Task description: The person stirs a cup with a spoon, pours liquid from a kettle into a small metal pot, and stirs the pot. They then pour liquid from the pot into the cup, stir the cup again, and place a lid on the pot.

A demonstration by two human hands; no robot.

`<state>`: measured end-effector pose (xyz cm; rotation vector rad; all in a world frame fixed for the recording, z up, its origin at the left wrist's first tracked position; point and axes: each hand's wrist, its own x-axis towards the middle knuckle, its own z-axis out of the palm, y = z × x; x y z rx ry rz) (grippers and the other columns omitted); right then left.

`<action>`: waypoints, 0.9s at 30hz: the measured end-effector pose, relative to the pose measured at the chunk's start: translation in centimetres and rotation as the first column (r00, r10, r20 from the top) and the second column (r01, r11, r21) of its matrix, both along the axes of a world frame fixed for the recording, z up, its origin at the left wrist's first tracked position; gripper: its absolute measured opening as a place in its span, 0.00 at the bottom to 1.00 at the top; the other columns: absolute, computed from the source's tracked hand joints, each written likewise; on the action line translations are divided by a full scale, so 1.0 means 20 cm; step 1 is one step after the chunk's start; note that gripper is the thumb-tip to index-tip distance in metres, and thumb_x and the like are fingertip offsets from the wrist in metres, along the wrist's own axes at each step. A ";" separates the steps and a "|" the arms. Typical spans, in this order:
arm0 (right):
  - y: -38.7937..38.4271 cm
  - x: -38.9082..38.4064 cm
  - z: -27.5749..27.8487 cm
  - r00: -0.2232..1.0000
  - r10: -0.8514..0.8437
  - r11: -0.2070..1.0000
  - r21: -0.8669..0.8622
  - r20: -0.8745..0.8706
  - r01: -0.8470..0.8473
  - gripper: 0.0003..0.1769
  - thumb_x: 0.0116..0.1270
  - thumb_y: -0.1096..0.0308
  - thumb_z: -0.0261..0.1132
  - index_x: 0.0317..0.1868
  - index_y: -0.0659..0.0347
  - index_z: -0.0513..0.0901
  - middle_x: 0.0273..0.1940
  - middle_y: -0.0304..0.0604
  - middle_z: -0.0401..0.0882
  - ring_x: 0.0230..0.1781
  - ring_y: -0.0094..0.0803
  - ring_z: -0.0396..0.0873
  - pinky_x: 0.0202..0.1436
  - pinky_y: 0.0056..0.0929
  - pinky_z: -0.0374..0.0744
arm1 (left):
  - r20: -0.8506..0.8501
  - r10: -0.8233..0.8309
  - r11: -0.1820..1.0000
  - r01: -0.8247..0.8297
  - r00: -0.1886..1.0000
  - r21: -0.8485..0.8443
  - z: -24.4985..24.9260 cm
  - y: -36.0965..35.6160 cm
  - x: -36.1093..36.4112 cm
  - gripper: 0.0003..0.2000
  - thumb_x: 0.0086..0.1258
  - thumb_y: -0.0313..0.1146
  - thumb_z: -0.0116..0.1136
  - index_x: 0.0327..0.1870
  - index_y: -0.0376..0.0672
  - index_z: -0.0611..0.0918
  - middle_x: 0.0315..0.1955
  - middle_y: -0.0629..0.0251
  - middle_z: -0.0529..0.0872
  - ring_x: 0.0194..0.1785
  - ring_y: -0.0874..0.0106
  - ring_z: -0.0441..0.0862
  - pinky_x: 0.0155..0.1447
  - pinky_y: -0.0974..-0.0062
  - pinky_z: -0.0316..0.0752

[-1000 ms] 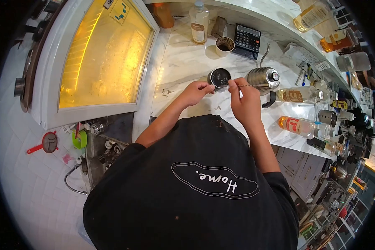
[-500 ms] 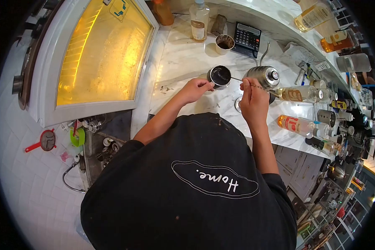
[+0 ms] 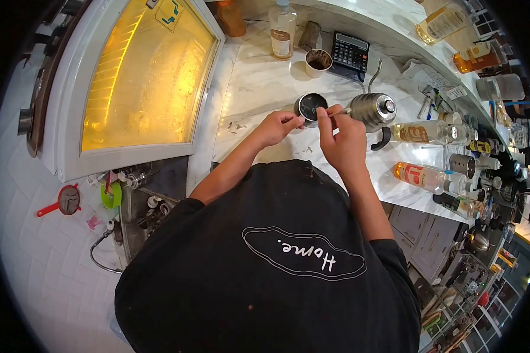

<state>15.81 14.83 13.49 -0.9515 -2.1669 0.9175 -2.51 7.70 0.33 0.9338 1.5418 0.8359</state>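
Note:
A small cup (image 3: 312,106) with very dark contents stands on the marble counter in front of me. My left hand (image 3: 278,127) pinches the cup's near left edge with thumb and fingertips. From the right, my right hand (image 3: 343,141) is closed around the thin handle of a long stirring spoon (image 3: 340,112), fingertips close over the cup's rim. The spoon's lower end is hidden by the fingers and the dark contents. Just right of that hand stands a steel gooseneck kettle (image 3: 373,112) with a black handle.
Behind the cup are a paper cup with brown grounds (image 3: 318,60), a calculator (image 3: 348,54) and a labelled bottle (image 3: 281,32). More bottles (image 3: 419,177) line the right side. At left, a glass-fronted cabinet (image 3: 144,76) glows yellow; a red-handled strainer (image 3: 68,200) hangs below.
My right hand has moved left toward the cup, bringing the spoon's handle over the rim and uncovering the kettle's handle. My left hand and the cup have stayed nearly in place.

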 end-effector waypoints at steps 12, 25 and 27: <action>0.10 0.03 -0.03 0.980 -0.145 0.983 -0.131 -0.134 0.127 0.12 0.84 0.68 0.58 0.51 0.69 0.84 0.34 0.46 0.90 0.34 0.29 0.90 0.40 0.26 0.83 | 0.012 0.005 0.999 -0.006 1.000 0.033 0.02 0.00 0.01 0.19 0.81 0.49 0.58 0.44 0.41 0.91 0.40 0.65 0.92 0.48 0.76 0.83 0.59 0.72 0.74; 0.03 0.09 0.05 0.993 -0.079 0.996 0.047 0.091 0.075 0.11 0.80 0.68 0.63 0.42 0.68 0.84 0.27 0.46 0.88 0.27 0.31 0.89 0.31 0.27 0.80 | 0.035 -0.006 0.998 0.004 0.999 0.060 -0.03 0.00 0.00 0.18 0.82 0.47 0.58 0.47 0.39 0.90 0.42 0.65 0.93 0.49 0.76 0.84 0.62 0.71 0.74; 0.02 0.06 0.05 0.997 -0.075 0.993 -0.087 0.001 0.075 0.11 0.81 0.68 0.62 0.43 0.69 0.84 0.28 0.46 0.88 0.28 0.30 0.88 0.32 0.27 0.80 | 0.034 -0.001 0.999 0.000 0.999 0.044 -0.01 0.00 0.00 0.19 0.82 0.47 0.58 0.46 0.39 0.90 0.41 0.65 0.93 0.49 0.76 0.84 0.62 0.71 0.74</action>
